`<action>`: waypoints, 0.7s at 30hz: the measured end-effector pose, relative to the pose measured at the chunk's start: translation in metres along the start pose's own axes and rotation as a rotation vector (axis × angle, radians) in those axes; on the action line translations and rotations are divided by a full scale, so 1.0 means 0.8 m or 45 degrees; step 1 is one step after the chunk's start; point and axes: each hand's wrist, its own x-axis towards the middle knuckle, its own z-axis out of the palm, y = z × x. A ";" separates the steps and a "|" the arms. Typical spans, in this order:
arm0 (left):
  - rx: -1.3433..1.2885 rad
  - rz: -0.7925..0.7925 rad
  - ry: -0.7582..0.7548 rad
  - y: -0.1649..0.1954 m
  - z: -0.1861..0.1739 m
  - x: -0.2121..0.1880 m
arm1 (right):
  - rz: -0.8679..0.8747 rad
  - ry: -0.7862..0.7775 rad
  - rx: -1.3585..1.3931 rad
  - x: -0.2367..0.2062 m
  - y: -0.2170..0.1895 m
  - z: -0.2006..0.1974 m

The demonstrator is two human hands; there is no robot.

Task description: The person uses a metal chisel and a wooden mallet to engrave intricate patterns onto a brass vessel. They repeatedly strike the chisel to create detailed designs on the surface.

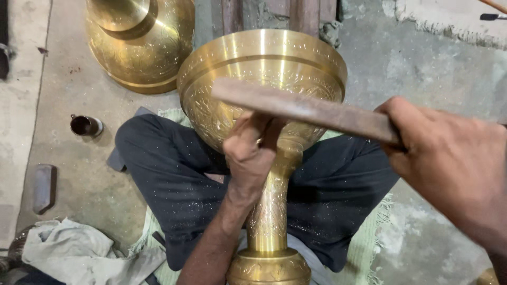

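A tall engraved brass piece (pixel 264 68) with a wide bowl-shaped end and a slim stem lies across my lap, between my crossed legs in dark trousers. My left hand (pixel 251 150) grips the stem just under the bowl, fingers closed around it. My right hand (pixel 449 158) is closed on the near end of a long flat rusty metal bar (pixel 301 110), held across the bowl's side. Whether the bar touches the brass I cannot tell.
A second engraved brass piece (pixel 140 42) stands on the concrete floor at the top left. A small dark metal cup (pixel 85 125) and a dark block (pixel 44 187) lie at left. Crumpled grey cloth (pixel 79 253) sits at bottom left. A green mat (pixel 369 243) is under me.
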 end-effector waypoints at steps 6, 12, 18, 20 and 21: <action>-0.359 -0.064 0.062 0.020 -0.012 0.025 | 0.020 0.037 0.175 0.034 0.024 0.030; -0.146 -0.071 -0.025 0.016 -0.008 0.028 | -0.013 0.175 0.159 0.033 0.030 0.036; -0.037 0.027 0.007 0.016 -0.008 0.026 | -0.097 0.273 0.167 0.032 0.023 0.024; -0.043 0.045 0.013 0.017 -0.008 0.026 | -0.155 0.360 0.379 0.029 0.022 0.021; -0.065 0.052 0.021 0.017 -0.007 0.027 | -0.151 0.350 0.527 0.028 0.022 0.018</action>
